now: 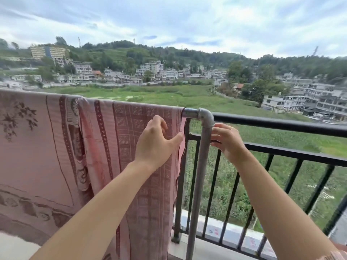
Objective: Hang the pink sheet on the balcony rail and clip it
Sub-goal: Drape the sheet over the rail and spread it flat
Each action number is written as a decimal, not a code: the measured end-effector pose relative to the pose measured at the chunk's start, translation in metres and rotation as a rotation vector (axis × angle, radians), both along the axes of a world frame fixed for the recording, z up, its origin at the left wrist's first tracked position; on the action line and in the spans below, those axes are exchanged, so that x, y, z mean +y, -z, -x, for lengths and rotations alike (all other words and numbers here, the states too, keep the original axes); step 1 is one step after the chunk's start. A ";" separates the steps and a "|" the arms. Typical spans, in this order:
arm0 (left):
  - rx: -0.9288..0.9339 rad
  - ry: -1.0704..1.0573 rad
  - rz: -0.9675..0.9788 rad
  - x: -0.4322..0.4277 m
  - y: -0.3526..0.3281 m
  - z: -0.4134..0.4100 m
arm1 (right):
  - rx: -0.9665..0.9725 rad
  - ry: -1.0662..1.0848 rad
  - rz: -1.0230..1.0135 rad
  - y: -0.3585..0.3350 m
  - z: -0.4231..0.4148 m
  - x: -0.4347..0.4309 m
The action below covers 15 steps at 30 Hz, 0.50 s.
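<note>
Head view, one frame. Item: pink sheet (56, 147), patterned, draped over a grey pipe rail (189, 112) and hanging down across 7 to 9 o'clock; a fold bunches near 10 o'clock.

Left hand (155, 143): centre frame, thumb and fingers pinching the sheet's right-hand edge just below the rail.

Right hand (228, 141): at 3 o'clock of the left, beside the grey upright post (201, 175); fingers curled around something small and dark, too hidden to name, possibly a clip. Whether it grips firmly cannot be told.

Black balcony railing (281, 124): runs off toward 3 o'clock, bare.

Handling note: the step appears to be squaring the edge before clipping. Judged best done by pulling the hem taut toward the pipe elbow (206, 116), smoothing the bunched fold, then clipping through both layers close under the rail.

Markings: red marks on the white ledge (225, 231) at 5 o'clock, unreadable. No brand visible.
</note>
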<state>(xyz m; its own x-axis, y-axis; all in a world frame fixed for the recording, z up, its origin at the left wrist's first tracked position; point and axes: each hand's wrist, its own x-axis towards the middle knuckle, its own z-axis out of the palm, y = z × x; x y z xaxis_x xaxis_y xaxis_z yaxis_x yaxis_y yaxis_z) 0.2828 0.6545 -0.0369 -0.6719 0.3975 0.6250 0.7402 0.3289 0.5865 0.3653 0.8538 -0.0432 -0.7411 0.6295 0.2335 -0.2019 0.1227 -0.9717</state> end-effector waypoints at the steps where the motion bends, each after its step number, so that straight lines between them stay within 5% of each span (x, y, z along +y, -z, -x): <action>1: 0.007 -0.022 0.018 0.005 -0.003 -0.001 | -0.034 -0.141 0.037 -0.001 0.007 0.010; 8: 0.085 -0.267 0.100 0.040 -0.009 -0.005 | -0.196 -0.850 -0.052 -0.008 0.062 0.046; 12: 0.047 -0.386 0.105 0.051 -0.003 -0.007 | -0.232 -1.034 -0.057 -0.012 0.088 0.050; 15: 0.038 -0.390 0.038 0.047 -0.001 -0.008 | -0.199 -0.956 -0.204 -0.009 0.098 0.043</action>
